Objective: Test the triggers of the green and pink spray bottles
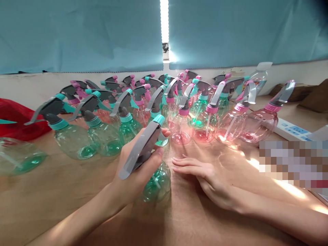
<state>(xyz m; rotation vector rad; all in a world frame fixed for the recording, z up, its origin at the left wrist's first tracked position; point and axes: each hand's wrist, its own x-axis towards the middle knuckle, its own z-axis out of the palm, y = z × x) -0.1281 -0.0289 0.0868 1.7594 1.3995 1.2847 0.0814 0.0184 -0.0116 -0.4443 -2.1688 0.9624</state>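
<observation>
My left hand (139, 162) is wrapped round the neck of a green spray bottle (157, 184) with a teal nozzle and a grey top. The bottle stands close in front of me, and my fingers hide its collar and trigger. Just to its right, my right hand (198, 171) is stretched out low over the table with its fingers extended and nothing in them. Behind both hands stand more spray bottles in rows, among them a green one (128, 128) with a teal collar and a pink one (181, 128) with a pink collar.
Several green bottles (77, 140) stand at left, near a red plastic bag (28, 119). Pink bottles (232, 123) stand at right, by a white device with buttons (293, 130). A larger clear bottle (260, 78) is at the back. A blue-green sheet (82, 34) hangs behind.
</observation>
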